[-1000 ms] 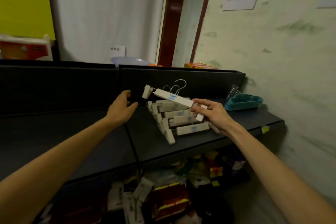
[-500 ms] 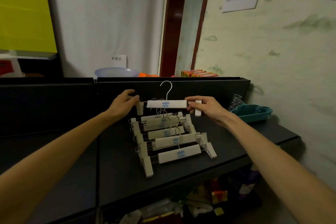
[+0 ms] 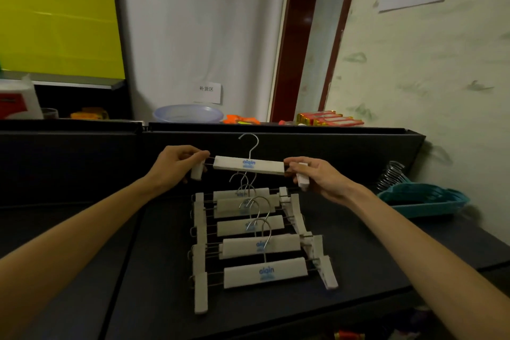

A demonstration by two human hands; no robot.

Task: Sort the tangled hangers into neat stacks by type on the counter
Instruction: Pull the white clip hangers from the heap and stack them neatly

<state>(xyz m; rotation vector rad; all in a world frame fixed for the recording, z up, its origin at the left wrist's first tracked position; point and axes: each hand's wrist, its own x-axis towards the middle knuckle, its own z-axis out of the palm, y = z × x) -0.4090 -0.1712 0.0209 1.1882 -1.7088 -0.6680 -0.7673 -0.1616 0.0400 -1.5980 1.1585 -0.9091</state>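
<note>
Counter (image 3: 358,251), black, bearing hangers (image 3: 259,240), below pale wall (image 3: 414,69).

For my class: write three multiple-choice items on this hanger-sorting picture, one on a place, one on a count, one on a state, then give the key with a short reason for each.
1. Where is the teal tray?
A. on the counter's right end
B. under the white hangers
C. in the left hand

2. How many white clip hangers lie in the stack on the counter?
A. two
B. five
C. nine

3. How is the top hanger held?
A. lying flat, untouched
B. dangling from one hand
C. gripped at both clip ends

Key: 1 A, it sits far right beside the wall. 2 B, five bars overlap there. 3 C, the left hand and right hand each grip a clip.
</note>
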